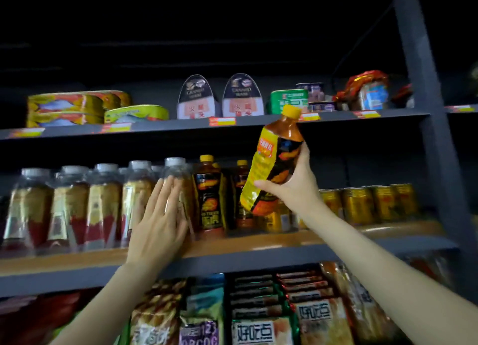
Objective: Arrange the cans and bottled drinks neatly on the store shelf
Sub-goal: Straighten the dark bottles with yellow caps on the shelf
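Bottle (271,161), yellow-capped, yellow-and-black label, tilted in right hand (297,186).

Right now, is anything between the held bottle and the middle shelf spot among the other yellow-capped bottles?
Partly. The right hand holds the bottle tilted, in front of the shelf. Below it, gold cans stand beside the two yellow-capped bottles, so no free slot shows there. The left hand rests flat on the clear bottles, outside that path.

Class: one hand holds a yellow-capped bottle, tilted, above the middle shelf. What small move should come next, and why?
Probably lower the bottle upright beside its twins: the right hand grips it above them, tilted, while the left hand rests flat on the clear bottles.
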Available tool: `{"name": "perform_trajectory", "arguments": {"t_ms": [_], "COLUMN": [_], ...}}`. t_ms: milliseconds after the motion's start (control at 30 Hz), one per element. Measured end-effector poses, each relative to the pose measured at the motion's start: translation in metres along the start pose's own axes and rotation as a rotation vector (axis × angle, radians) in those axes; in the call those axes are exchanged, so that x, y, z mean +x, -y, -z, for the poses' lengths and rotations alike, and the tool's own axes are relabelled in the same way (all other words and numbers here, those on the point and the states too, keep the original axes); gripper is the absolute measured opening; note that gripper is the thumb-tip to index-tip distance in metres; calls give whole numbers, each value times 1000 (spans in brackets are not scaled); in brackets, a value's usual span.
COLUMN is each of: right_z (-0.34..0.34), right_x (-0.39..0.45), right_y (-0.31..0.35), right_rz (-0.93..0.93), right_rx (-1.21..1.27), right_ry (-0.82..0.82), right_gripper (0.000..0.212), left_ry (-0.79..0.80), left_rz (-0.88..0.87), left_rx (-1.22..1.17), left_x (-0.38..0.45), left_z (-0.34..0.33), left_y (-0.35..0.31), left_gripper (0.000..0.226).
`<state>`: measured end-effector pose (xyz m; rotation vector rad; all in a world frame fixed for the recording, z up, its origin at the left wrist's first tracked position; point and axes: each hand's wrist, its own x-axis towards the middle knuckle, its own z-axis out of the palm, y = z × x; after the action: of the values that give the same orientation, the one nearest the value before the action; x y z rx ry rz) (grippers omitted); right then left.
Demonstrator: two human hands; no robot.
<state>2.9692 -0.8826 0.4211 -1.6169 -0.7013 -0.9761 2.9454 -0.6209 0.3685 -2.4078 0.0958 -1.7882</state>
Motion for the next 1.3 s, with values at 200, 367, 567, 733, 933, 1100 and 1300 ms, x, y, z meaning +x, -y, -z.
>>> {"name": "perform_trajectory", "arguments": {"t_ms": [200, 367, 567, 733, 933, 1100, 1300], "right_z": [-60, -76, -85, -90, -98, -97, -97], "right_x": [10, 13, 24, 24, 26, 25, 14], "right_y": [-16, -33, -32, -31, -31, -29, -3], "right_rz": [19, -16, -208, -244, -306, -226, 136], "right_rx": [-263, -679, -879, -975, -1088, -1059, -554], "right_ry": [139, 248, 258, 249, 238, 192, -22], "right_gripper": [125, 132, 130, 125, 125, 124, 71], "left_ry": [0, -10, -5, -4, -21, -5, 11], "left_rz": [79, 78, 74, 70, 36, 42, 59], "left_rx": [-119, -159, -189, -194, -172, -131, -142], "left_x": [-15, -16, -14, -15, -16, -16, -16], "left_z": [-29, -30, -29, -29, -28, -28, -29], "left_y": [23, 21, 20, 19, 20, 21, 20], "left_gripper": [62, 61, 61, 61, 61, 59, 60]}}
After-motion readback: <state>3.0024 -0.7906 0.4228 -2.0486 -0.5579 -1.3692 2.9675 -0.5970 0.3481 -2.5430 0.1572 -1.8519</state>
